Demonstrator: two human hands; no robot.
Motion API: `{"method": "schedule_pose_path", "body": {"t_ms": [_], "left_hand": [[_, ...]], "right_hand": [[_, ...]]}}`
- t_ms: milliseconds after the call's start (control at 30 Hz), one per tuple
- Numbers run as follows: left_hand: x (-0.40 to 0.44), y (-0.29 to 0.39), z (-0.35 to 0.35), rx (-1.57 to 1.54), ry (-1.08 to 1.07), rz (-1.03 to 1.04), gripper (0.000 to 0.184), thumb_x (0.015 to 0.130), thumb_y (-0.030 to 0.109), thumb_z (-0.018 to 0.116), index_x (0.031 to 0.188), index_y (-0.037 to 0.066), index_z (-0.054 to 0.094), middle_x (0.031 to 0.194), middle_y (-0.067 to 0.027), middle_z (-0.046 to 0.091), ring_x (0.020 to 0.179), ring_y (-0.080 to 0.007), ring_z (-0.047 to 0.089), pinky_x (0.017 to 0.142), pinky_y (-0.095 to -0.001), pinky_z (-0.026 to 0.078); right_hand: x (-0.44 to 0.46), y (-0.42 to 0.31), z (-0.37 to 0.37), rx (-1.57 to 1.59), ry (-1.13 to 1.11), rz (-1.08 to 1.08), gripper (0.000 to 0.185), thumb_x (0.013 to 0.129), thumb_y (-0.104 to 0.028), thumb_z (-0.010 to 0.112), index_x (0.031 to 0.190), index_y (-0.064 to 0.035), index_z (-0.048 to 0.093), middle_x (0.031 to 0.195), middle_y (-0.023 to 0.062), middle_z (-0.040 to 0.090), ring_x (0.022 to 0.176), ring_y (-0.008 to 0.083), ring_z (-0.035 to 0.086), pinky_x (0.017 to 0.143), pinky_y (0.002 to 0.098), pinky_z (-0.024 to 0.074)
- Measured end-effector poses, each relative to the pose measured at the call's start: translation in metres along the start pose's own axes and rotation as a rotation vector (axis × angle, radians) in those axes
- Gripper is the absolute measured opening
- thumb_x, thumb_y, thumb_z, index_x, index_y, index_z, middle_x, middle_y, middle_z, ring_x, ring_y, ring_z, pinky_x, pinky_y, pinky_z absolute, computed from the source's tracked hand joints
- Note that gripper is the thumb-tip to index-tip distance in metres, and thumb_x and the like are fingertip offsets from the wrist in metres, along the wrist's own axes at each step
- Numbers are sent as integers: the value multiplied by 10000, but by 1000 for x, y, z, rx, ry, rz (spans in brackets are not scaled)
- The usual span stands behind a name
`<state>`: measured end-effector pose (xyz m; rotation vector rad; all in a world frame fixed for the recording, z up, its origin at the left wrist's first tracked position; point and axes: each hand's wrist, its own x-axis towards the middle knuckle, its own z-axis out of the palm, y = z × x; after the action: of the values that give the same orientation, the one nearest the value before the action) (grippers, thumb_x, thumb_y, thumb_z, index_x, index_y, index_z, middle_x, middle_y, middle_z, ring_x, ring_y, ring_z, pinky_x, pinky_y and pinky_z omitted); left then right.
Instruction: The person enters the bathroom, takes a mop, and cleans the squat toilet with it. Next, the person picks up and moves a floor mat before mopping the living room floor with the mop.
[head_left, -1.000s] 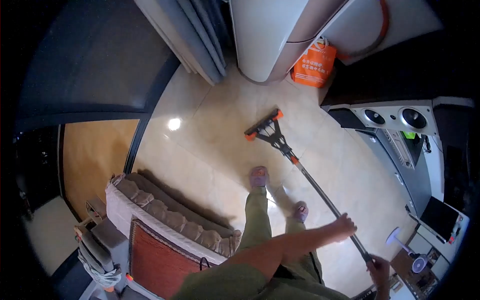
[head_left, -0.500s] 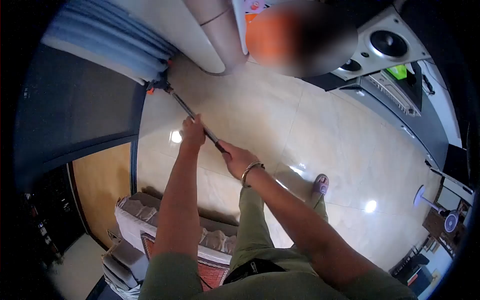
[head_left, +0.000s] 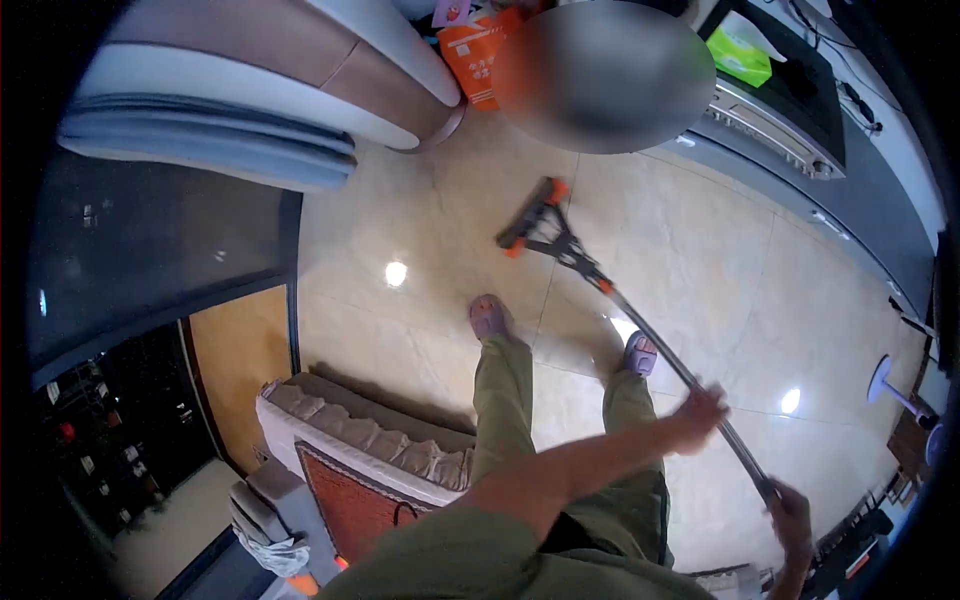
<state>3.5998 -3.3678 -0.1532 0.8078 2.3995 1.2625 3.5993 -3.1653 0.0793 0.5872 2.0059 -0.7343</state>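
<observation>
A mop (head_left: 650,330) with a grey metal pole and a black and orange head crosses the view diagonally. Its head (head_left: 535,218) rests on the tiled floor ahead of my feet. My left hand (head_left: 700,418) is closed round the middle of the pole. Near the pole's dark upper end, my right hand (head_left: 790,512) grips it at the lower right. Both my feet, in purple slippers, stand on the floor behind the mop head.
A sofa (head_left: 370,435) with a red mat lies at the lower left. Blue curtains (head_left: 210,140) hang at the upper left. An orange bag (head_left: 470,62) and a grey cabinet (head_left: 840,225) stand ahead and right. A small fan (head_left: 880,378) is at the far right.
The mop head has moved away from the curtains, rightward onto the open tiles. Both hands have swung to the right with the pole, and one foot has come into view.
</observation>
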Motion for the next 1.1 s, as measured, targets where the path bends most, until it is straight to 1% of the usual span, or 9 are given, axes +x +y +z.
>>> {"method": "schedule_pose_path", "body": {"t_ms": [133, 333, 500, 700, 733, 800, 900, 1000, 1100], "left_hand": [[42, 38, 24, 110, -247, 75, 221, 701, 174, 527, 885, 53, 545, 865, -86, 552, 935, -265, 495, 950, -574, 216], [7, -135, 5, 178, -15, -131, 140, 693, 229, 572, 758, 105, 565, 736, -66, 543, 848, -230, 498, 720, -419, 398], [21, -179, -105, 434, -176, -826, 438, 694, 176, 635, 1094, 244, 471, 1308, -107, 279, 1271, -298, 139, 861, -627, 257], [83, -104, 53, 397, -76, -351, 571, 652, 156, 621, 1189, 247, 449, 1335, -129, 285, 1257, -352, 206, 904, -626, 233], [111, -67, 82, 191, -377, -448, 535, 654, 145, 583, 1175, 208, 478, 1327, -145, 316, 1259, -317, 234, 904, -625, 231], [123, -16, 221, 6, -110, -183, 436, 700, 194, 562, 1134, 189, 522, 1350, -158, 291, 1272, -305, 216, 893, -680, 160], [189, 155, 180, -95, -331, -105, 424, 688, 195, 601, 1102, 133, 536, 1314, -161, 335, 1298, -339, 128, 944, -675, 11], [230, 200, 165, -161, -299, 22, 190, 681, 197, 617, 787, 45, 572, 952, -138, 556, 981, -285, 495, 940, -503, 285], [257, 182, 132, -33, -318, -24, 195, 678, 257, 617, 727, 69, 610, 762, -116, 599, 817, -272, 544, 832, -456, 357]], "right_hand": [[-26, 39, 1, 39, 320, -24, 211, 766, -143, 615, 906, 16, 630, 597, 6, 544, 482, 54, 475, 418, 195, 356], [90, -21, 58, 88, 91, -321, 242, 744, -101, 606, 959, 9, 603, 814, 138, 643, 730, 162, 615, 681, 295, 487], [167, -89, 95, -23, 54, -654, 343, 806, -171, 480, 1147, -145, 512, 867, 209, 592, 776, 374, 564, 699, 431, 449], [122, 53, 0, 139, 137, -344, 268, 805, -141, 540, 1066, -97, 581, 917, 170, 610, 800, 298, 604, 691, 343, 472], [104, 96, -19, 158, 172, -345, 292, 798, -111, 550, 1087, -73, 565, 922, 153, 620, 801, 231, 621, 707, 310, 472], [42, 148, -70, 291, 142, 8, 283, 803, -84, 564, 1072, 5, 563, 929, 96, 635, 814, 112, 566, 717, 261, 458], [-49, 212, -148, 254, 278, 164, 259, 804, -115, 564, 1028, 14, 586, 768, 45, 602, 651, 83, 496, 565, 209, 394], [-77, 216, -200, 146, 485, 76, 214, 816, -96, 542, 990, 16, 597, 747, 36, 592, 627, 61, 474, 548, 184, 376], [-44, 173, -237, 114, 391, 38, 195, 771, -139, 604, 897, 10, 615, 692, 19, 554, 608, 78, 475, 550, 210, 383]]}}
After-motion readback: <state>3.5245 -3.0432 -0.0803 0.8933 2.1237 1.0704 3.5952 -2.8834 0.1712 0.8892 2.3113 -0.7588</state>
